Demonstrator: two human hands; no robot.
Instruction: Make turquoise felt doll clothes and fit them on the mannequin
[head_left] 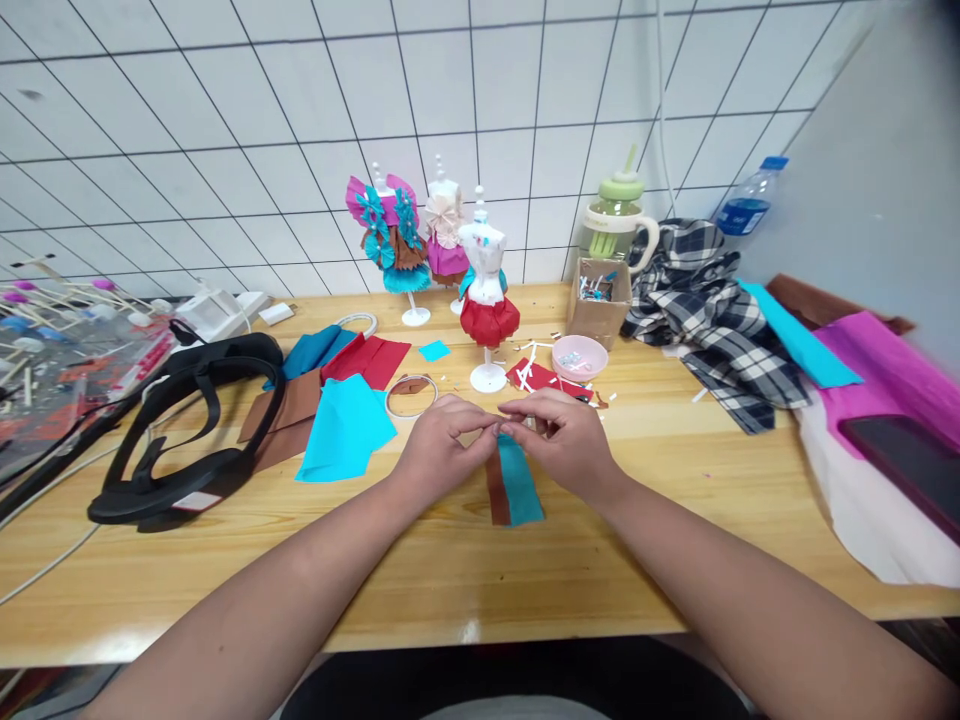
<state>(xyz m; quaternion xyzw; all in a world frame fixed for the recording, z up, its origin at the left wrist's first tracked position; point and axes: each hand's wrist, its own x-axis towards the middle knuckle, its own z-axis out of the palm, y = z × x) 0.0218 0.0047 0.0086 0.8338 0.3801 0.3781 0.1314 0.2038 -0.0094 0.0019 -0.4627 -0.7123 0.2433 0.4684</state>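
Note:
Between my two hands, near the middle of the table, is a layered crepe paper strip (523, 490), teal on the right with brown along its left side. My left hand (448, 437) pinches its top end between thumb and fingers. My right hand (564, 437) pinches the same end, its fingertips almost touching the left ones. The strip hangs down toward me from the fingers, and its gripped top is mostly hidden. Just beyond my hands stands a small white mannequin (484, 255) with a puffed red paper skirt (490, 320).
Two dressed mannequins (397, 235) stand behind. Left lie bright blue paper (345, 430), red paper (371, 360), a tape roll (411, 415) and a black headset (247, 455). Right are a pink dish (580, 357), a cardboard box (598, 322), a drinking cup (615, 215), plaid cloth (694, 290) and a phone (907, 470).

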